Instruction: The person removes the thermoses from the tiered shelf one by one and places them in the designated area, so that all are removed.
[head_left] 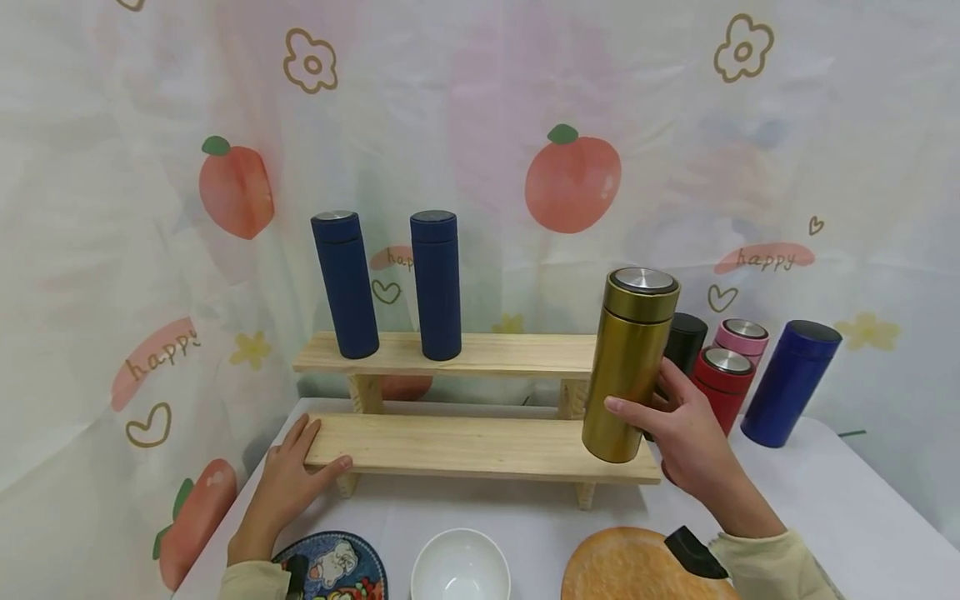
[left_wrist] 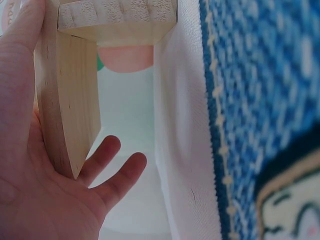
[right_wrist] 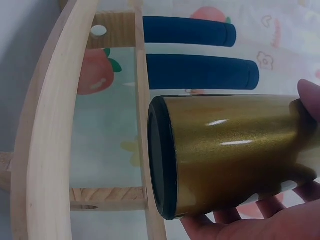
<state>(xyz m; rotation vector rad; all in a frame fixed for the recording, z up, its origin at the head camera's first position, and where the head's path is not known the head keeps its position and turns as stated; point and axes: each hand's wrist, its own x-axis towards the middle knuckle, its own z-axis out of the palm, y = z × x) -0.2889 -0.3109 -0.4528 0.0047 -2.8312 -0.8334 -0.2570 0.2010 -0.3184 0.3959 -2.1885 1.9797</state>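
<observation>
L hand (head_left: 288, 479) is resting w/ fingers loosely spread on L end of near shelf (head_left: 465, 442); 2 navy flasks (head_left: 346, 287) are standing L on far shelf (head_left: 517, 350). Gold flask (head_left: 632, 367) is tilting slightly by shelves' R ends, R hand (head_left: 690, 429) gripping its lower pt; red flask (head_left: 723, 385) & blue flask (head_left: 791, 383) are standing R.

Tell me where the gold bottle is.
In the head view, the gold bottle is right of center, held in the right hand in front of the wooden shelf.
</observation>
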